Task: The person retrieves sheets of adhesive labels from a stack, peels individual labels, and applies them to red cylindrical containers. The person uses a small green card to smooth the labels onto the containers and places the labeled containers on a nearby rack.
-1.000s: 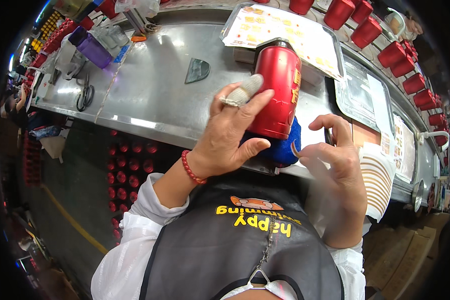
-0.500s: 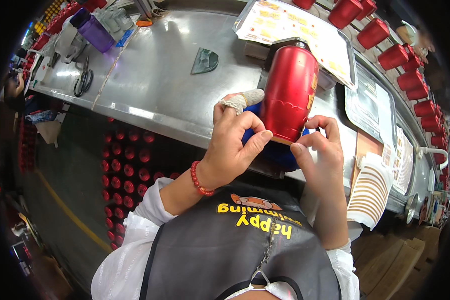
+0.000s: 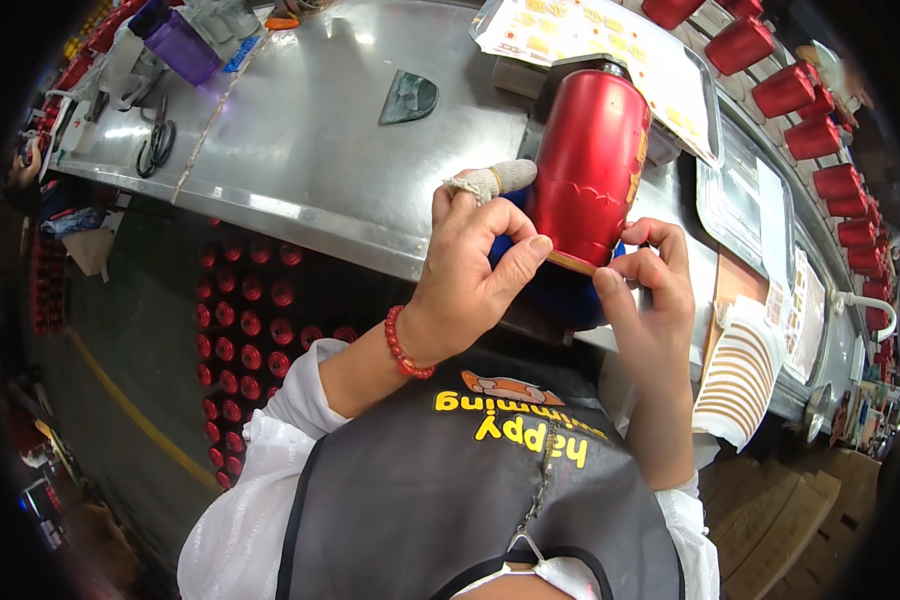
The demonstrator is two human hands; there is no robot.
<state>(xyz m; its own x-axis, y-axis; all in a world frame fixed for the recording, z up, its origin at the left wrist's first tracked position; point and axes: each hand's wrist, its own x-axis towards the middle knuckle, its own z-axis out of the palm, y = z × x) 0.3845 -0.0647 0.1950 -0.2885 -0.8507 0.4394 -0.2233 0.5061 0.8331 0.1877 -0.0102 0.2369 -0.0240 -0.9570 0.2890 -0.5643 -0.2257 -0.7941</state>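
Note:
A red metallic canister (image 3: 592, 165) lies on its side in front of me, its far end at a black holder (image 3: 555, 80) and its near part over a blue pad (image 3: 562, 302). Along its near rim runs a thin gold strip (image 3: 573, 264). My left hand (image 3: 465, 262) is closed at the strip's left end, thumb pressed to the rim; its knit-covered finger (image 3: 510, 178) rests along the canister's side. Thumb and forefinger of my right hand (image 3: 655, 290) pinch at the strip's right end. The fingertips partly hide both ends.
Right of my right hand hangs a white sheet of curved brown strips (image 3: 738, 375). Decal sheets (image 3: 585, 35) lie on a tray behind the canister. A dark green scraper (image 3: 410, 97), scissors (image 3: 156, 145) and a purple bottle (image 3: 178, 45) sit leftward. Red canisters (image 3: 738, 47) line the right.
The view has shifted slightly. More of the gold strip shows between my thumbs at the near rim. Both hands stay at the canister's near end.

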